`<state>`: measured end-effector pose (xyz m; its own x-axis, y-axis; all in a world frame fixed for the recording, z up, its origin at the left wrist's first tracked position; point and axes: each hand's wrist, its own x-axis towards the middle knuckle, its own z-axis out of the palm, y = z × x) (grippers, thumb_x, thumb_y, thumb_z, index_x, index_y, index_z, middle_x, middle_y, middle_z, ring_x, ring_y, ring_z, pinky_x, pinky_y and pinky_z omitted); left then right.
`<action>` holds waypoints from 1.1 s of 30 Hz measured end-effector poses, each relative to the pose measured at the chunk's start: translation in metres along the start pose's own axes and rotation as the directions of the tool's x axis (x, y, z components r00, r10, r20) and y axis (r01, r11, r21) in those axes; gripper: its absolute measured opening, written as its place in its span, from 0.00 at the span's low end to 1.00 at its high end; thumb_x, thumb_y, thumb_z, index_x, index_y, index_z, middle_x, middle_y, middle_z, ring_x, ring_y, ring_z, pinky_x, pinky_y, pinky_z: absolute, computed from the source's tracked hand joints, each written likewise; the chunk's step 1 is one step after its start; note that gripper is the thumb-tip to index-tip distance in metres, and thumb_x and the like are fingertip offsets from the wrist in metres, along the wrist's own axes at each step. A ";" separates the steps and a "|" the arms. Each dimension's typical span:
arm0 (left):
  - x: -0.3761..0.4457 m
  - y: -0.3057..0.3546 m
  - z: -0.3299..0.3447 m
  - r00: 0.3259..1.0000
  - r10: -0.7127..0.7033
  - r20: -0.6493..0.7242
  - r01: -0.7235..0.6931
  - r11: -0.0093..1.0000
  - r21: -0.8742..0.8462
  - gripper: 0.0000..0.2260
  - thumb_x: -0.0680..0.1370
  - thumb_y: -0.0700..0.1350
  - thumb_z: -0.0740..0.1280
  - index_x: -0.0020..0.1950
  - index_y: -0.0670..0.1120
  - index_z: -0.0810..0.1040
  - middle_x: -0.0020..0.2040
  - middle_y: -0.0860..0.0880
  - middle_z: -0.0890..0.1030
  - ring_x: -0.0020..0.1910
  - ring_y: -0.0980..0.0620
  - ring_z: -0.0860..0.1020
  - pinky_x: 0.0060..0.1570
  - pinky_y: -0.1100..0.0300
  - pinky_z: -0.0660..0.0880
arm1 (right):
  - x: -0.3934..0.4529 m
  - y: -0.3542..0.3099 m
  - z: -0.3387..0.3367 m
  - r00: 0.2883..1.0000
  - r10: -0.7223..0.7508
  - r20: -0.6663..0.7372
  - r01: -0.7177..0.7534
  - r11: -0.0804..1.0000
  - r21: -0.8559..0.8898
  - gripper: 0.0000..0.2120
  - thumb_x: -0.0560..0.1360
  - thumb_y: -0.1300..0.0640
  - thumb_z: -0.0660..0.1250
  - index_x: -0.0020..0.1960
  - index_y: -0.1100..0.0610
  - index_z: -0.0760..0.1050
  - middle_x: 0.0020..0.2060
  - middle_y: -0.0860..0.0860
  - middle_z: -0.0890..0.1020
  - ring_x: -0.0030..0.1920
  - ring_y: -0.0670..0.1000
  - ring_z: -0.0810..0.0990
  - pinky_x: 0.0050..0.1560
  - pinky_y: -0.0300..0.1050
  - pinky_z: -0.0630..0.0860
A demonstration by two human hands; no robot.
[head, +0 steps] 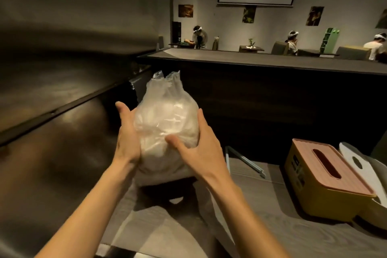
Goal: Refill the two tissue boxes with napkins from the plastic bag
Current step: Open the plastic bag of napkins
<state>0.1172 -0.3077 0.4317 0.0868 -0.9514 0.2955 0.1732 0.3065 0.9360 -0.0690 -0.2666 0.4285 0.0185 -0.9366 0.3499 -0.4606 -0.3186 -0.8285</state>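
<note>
A clear plastic bag (pixel 165 115) stuffed with white napkins is held between both hands above the grey wood-grain table (pixel 261 226); its top is bunched and stands up. My left hand (pixel 126 138) cups the bag's left side with the fingers upright. My right hand (pixel 199 144) wraps its right side, thumb pressed across the front. At the right stands a yellow tissue box with a pink slotted lid (pixel 326 176). Behind it a white tissue box (pixel 364 165) with an oval slot is partly hidden.
A dark counter (pixel 261 63) runs across behind the table. A large steel surface (pixel 62 90) fills the left side. A metal bar (pixel 245 160) lies on the table near the yellow box. Several people sit at tables in the far room.
</note>
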 end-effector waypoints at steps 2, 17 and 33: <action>-0.008 -0.008 -0.006 0.998 0.058 0.008 -0.058 0.998 -0.020 0.42 0.74 0.78 0.51 0.77 0.50 0.70 0.70 0.43 0.78 0.70 0.43 0.77 0.71 0.39 0.70 | -0.004 0.005 0.007 0.999 0.022 0.033 -0.022 1.000 -0.022 0.58 0.66 0.23 0.70 0.83 0.38 0.40 0.78 0.45 0.62 0.77 0.50 0.63 0.76 0.57 0.67; -0.034 -0.059 -0.014 0.981 0.196 -0.007 -0.192 0.967 0.165 0.50 0.62 0.84 0.62 0.78 0.61 0.58 0.74 0.65 0.68 0.72 0.64 0.69 0.67 0.67 0.70 | -0.018 0.054 0.015 0.989 0.046 0.142 -0.047 0.999 0.003 0.54 0.66 0.31 0.79 0.81 0.34 0.50 0.78 0.36 0.65 0.77 0.41 0.65 0.75 0.56 0.70; -0.066 -0.047 0.015 0.874 0.294 -0.387 -0.234 0.953 0.195 0.38 0.74 0.79 0.48 0.79 0.59 0.58 0.80 0.53 0.64 0.76 0.58 0.66 0.76 0.52 0.65 | -0.026 0.033 0.007 0.991 -0.003 0.133 -0.016 0.990 0.140 0.72 0.57 0.30 0.82 0.77 0.29 0.28 0.82 0.35 0.48 0.82 0.44 0.55 0.80 0.61 0.60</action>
<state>0.0883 -0.2593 0.3709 0.5061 -0.7300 0.4593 -0.0462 0.5089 0.8596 -0.0790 -0.2541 0.3893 0.1376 -0.9467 0.2911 -0.3322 -0.3210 -0.8869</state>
